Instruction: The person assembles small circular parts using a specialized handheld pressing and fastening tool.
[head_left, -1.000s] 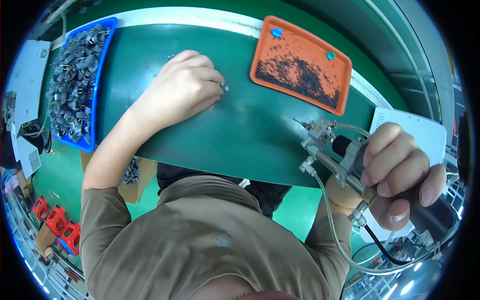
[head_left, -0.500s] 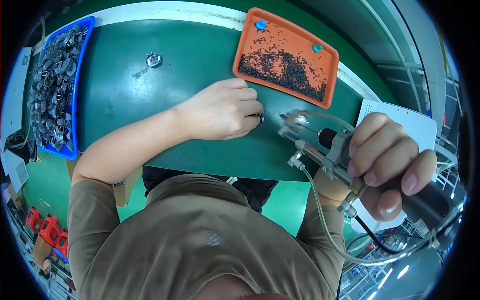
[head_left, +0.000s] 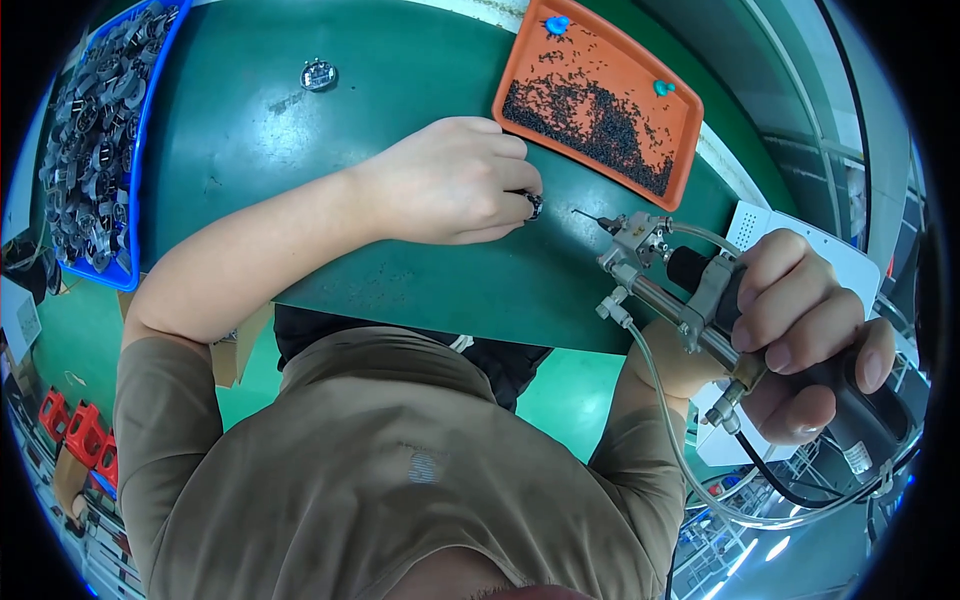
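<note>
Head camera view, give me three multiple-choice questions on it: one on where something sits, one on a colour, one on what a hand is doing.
1. Where is the blue bin of metal parts?
A. At the mat's left edge
B. Beside the orange tray
C. Under the right hand

2. What colour is the tray holding the tiny dark screws?
A. Blue
B. Orange
C. White

3. What is the right hand doing?
A. Resting open on the mat
B. Gripping a powered screwdriver
C. Reaching into the bin

Answers:
1 A, the bin lies along the left side of the green mat.
2 B, its rim and floor are orange.
3 B, its fingers wrap the powered screwdriver, whose tip points toward the left hand.
</note>
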